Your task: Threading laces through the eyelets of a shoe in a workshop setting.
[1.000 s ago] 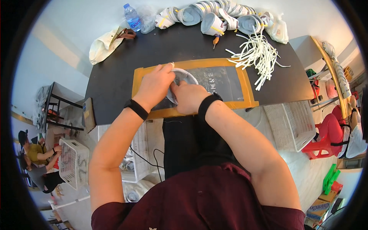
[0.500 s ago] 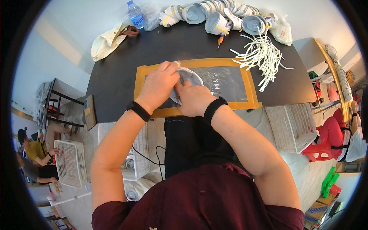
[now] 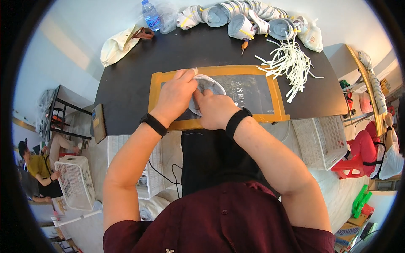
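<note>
A round, shallow fabric piece (image 3: 216,87), grey inside with a pale rim, sits on a dark board (image 3: 257,95) edged with tan tape, near the table's front. My left hand (image 3: 174,96) is closed on its left rim, thumb and fingers pinched together at the top. From the right, my right hand (image 3: 217,111) reaches over the near rim, its index finger inside the piece and the other fingers curled against the near side. Both hands nearly meet and cover much of the piece. Whether anything small lies between the fingers is hidden.
White strips (image 3: 291,69) lie in a heap at the right of the black table (image 3: 126,88). Behind stand several rolled fabric cylinders (image 3: 240,27), an orange-handled tool (image 3: 244,45), a water bottle (image 3: 150,16) and a cream cloth bag (image 3: 119,45). White crates (image 3: 320,141) flank me below.
Both hands stay at the fabric piece with almost the same grip. The whole view has shifted slightly; a person at the far left has moved a little beside a white crate.
</note>
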Tool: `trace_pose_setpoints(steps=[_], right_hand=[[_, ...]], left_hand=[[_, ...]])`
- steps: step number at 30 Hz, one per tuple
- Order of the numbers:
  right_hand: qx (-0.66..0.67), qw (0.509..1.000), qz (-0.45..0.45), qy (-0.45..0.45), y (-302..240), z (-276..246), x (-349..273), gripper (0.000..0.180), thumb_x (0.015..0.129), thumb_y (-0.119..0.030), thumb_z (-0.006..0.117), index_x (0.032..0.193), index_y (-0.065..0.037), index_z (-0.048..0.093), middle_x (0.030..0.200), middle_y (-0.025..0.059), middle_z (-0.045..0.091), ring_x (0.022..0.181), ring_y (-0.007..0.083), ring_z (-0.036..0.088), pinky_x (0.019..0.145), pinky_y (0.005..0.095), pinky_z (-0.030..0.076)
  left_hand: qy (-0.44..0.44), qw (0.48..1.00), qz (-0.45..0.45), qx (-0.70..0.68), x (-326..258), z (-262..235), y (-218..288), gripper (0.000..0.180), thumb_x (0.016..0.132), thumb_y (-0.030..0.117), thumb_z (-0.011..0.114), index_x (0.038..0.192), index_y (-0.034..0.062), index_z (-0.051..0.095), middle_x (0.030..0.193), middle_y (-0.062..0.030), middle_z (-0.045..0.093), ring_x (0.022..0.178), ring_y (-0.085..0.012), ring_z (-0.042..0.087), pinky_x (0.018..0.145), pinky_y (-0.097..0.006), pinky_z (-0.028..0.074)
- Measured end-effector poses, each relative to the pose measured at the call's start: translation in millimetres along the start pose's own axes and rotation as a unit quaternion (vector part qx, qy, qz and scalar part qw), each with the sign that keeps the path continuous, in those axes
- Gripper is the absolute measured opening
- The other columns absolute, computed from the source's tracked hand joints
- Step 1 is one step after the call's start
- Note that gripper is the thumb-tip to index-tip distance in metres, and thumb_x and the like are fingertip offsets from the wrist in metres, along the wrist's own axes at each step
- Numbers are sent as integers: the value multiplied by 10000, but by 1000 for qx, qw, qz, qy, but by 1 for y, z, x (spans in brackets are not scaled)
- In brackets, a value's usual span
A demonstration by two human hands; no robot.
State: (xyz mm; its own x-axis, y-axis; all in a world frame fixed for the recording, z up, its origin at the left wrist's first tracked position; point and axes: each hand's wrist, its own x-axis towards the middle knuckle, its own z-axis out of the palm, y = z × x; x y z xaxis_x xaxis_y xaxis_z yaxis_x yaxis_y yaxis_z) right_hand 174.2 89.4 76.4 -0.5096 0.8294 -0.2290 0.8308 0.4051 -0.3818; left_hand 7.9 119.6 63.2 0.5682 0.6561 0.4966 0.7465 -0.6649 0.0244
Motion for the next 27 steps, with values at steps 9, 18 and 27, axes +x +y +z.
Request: trace_pose_setpoints(steps=[9, 18, 27], right_hand=[[-1, 999, -3, -50, 7, -16, 18, 625, 807, -171, 599, 1398, -51, 435, 1247, 227, 579, 1096, 365, 633, 911, 437, 516], [74, 975, -113, 179, 17, 19, -31, 718, 771, -109, 601, 1451, -111, 371, 1220, 179, 523, 901, 366, 659, 740, 447, 563], [-75, 930, -272, 237, 17, -28, -128, 526, 780, -145, 660, 1296, -126, 559, 1258, 107, 540, 638, 222, 650, 577, 327, 554]], left_hand=[[5, 999, 27, -17, 4, 2, -6, 49, 786, 64, 597, 816, 26, 590, 1145, -91, 598, 1147, -287, 553, 834, -378, 531], [-25, 997, -34, -58, -11, -10, -7, 89, 804, 45, 583, 890, 29, 595, 1171, -108, 585, 1067, -321, 561, 827, -412, 516], [-150, 945, -41, -287, -10, -79, 26, 196, 791, -18, 573, 968, 6, 654, 1044, -161, 611, 952, -375, 597, 819, -395, 499]])
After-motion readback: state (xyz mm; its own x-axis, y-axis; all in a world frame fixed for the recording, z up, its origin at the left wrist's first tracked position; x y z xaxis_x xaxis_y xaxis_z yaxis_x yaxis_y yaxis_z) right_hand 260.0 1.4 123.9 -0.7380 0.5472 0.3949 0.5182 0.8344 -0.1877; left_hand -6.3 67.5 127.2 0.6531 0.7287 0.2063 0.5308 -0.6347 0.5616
